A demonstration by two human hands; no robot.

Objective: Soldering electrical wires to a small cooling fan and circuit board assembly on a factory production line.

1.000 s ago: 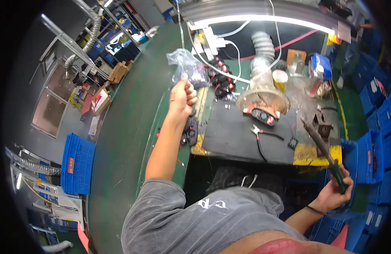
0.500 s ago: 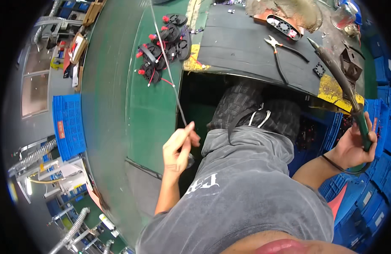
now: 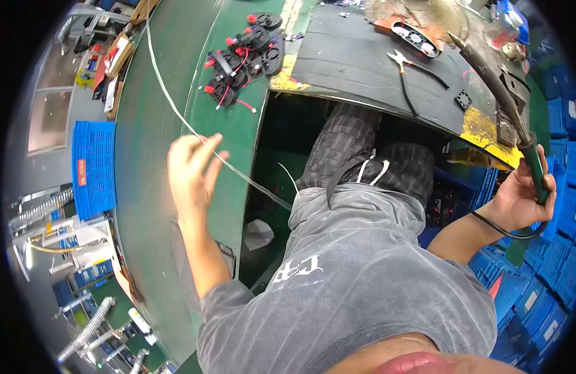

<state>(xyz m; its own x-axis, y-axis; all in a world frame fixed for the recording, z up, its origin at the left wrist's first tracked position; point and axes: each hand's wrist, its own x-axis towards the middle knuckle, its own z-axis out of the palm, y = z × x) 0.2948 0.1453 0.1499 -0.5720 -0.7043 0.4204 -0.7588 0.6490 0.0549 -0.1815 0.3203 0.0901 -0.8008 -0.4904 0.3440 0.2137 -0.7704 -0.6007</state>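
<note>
- Since half a second ago the left hand has risen along the thin wire and loosened: it was pinched on the strand, and now its fingers are spread, the strand passing across their tips.
- Head view: the thin wire runs as one long line from the upper left, over the green table, down past the left hand toward the grey shirt.
- Right hand is wrapped around the green grip of the soldering iron.
- Its long axis slants up and left, with the dark tip pointing toward the far side of the black mat.
- Pliers lie on that mat; black fans with red leads sit in a heap beside it.
</note>
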